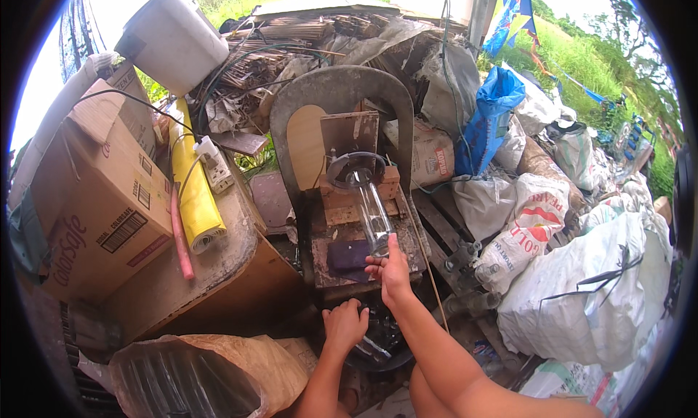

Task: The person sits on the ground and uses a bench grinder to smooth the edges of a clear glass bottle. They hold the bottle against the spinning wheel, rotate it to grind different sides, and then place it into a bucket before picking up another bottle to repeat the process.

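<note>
My right hand (392, 274) grips the lower end of a clear glass bottle (373, 214). The bottle slants away from me, its far end inside a dark round ring (336, 172). Behind and below the ring sits a small wooden block (342, 207) on the seat of a dark plastic chair (294, 101). A dark folded cloth (345, 258) lies on the board just left of the bottle's near end. Lower down, my left hand (346, 325) rests with bent fingers and thumb apart, beside dark shiny glass pieces (375, 347); nothing shows in it.
At left, a bench (233, 261) carries a cardboard box (105, 200), a yellow roll (195, 192) and a power strip (214, 163). An open brown sack (273, 367) stands near left. White sacks (582, 294) crowd the right. A thin stick (430, 276) leans beside the chair.
</note>
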A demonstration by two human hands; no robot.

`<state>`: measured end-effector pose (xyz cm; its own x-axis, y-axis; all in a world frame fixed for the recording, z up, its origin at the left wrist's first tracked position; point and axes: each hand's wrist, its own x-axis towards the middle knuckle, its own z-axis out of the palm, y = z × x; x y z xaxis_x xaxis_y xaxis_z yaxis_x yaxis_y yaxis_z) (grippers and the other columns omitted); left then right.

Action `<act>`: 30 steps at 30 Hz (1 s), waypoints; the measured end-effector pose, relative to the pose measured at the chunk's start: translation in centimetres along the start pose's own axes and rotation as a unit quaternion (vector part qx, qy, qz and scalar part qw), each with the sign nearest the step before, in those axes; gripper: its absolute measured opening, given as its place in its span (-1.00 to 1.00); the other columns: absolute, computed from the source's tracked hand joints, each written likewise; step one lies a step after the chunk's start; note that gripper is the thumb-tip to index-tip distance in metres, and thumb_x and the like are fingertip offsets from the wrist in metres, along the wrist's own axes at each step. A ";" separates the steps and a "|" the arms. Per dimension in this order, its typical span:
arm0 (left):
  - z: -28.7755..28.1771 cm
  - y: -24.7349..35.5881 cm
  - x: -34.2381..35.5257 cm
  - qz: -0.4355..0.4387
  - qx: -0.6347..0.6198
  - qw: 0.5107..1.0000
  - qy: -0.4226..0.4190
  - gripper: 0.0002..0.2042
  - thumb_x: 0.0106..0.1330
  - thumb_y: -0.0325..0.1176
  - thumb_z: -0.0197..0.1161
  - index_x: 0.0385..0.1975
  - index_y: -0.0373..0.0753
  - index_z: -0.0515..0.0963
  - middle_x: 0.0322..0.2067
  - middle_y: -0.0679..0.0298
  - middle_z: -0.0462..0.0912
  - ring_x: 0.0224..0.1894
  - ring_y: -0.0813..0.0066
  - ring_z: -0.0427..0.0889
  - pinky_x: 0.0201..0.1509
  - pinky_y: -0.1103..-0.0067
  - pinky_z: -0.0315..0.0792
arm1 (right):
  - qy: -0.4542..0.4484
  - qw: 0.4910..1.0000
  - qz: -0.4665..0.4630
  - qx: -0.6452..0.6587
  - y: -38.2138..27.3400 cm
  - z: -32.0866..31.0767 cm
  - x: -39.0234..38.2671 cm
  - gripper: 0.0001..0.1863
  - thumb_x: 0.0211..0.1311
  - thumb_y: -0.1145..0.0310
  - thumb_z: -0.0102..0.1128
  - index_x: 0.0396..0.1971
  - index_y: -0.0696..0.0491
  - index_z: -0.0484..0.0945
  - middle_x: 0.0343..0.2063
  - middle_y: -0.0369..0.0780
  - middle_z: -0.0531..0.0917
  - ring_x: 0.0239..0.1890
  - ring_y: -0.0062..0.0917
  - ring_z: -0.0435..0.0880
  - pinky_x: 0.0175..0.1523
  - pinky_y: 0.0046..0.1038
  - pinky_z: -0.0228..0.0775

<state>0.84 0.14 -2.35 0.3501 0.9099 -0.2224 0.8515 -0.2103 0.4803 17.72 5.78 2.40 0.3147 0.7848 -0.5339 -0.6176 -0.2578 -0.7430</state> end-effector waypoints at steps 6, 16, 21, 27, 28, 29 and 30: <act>-0.1 0.1 0.0 0.003 0.004 1.000 0.003 -0.64 0.53 -0.04 0.24 0.05 -0.20 0.70 -0.05 0.07 0.84 0.02 0.02 0.80 0.20 0.04 0.39 | 0.113 0.985 -0.101 -0.087 0.6 1.7 -0.7 -0.22 0.52 -0.20 0.32 0.31 0.09 0.18 -0.05 -0.14 0.60 -0.17 -0.52 0.68 -0.22 -0.46 0.61; 0.0 0.0 0.0 0.003 0.003 1.000 -0.001 -0.64 0.53 -0.04 0.24 0.05 -0.19 0.70 -0.05 0.07 0.84 0.02 0.02 0.80 0.20 0.03 0.39 | 0.076 0.986 -0.137 -0.053 0.8 1.4 -0.5 -0.15 0.47 -0.02 0.44 0.40 0.10 0.08 0.01 -0.14 0.58 -0.18 -0.51 0.65 -0.17 -0.45 0.61; 0.3 0.0 0.0 0.004 0.010 1.000 0.014 -0.63 0.53 -0.03 0.24 0.04 -0.19 0.72 -0.15 0.13 0.86 -0.02 0.05 0.81 0.21 0.05 0.37 | 0.068 0.994 -0.074 -0.039 0.3 0.9 -0.4 -0.20 0.50 -0.19 0.33 0.38 0.01 0.13 -0.09 -0.15 0.65 -0.29 -0.51 0.71 -0.20 -0.46 0.58; 0.3 0.0 0.0 0.003 0.011 1.000 0.010 -0.62 0.54 -0.03 0.23 0.05 -0.20 0.72 -0.12 0.12 0.86 -0.01 0.04 0.81 0.23 0.04 0.37 | 0.012 1.000 0.004 -0.005 -0.5 0.2 -0.8 -0.08 0.47 -0.40 0.21 0.38 0.08 0.15 -0.10 -0.10 0.73 -0.38 -0.50 0.74 -0.22 -0.44 0.52; 0.3 0.1 0.0 0.001 0.015 1.000 0.009 -0.62 0.54 -0.03 0.23 0.05 -0.20 0.72 -0.11 0.11 0.86 0.00 0.04 0.81 0.23 0.04 0.37 | 0.013 1.000 0.004 -0.008 -0.5 0.2 -0.7 -0.09 0.48 -0.42 0.18 0.38 0.07 0.16 -0.11 -0.10 0.74 -0.39 -0.50 0.74 -0.22 -0.44 0.52; 0.2 0.1 0.0 0.002 0.013 1.000 0.008 -0.62 0.54 -0.03 0.23 0.05 -0.20 0.72 -0.10 0.11 0.86 0.00 0.04 0.81 0.23 0.04 0.37 | 0.019 1.000 0.011 -0.013 -0.4 0.1 -0.6 -0.09 0.49 -0.44 0.15 0.39 0.06 0.17 -0.11 -0.11 0.75 -0.40 -0.50 0.74 -0.22 -0.43 0.53; 0.2 0.2 0.0 0.002 0.014 1.000 0.008 -0.62 0.54 -0.03 0.23 0.05 -0.20 0.71 -0.09 0.11 0.86 0.01 0.04 0.81 0.23 0.04 0.37 | -0.002 1.000 0.014 0.001 -0.4 0.0 -0.5 -0.08 0.50 -0.46 0.10 0.41 0.05 0.17 -0.12 -0.11 0.76 -0.41 -0.51 0.73 -0.22 -0.43 0.53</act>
<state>1.07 0.02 -2.44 0.3471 0.9148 -0.2068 0.8609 -0.2233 0.4572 17.82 5.51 2.98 0.2933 0.7798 -0.5530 -0.6279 -0.2791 -0.7265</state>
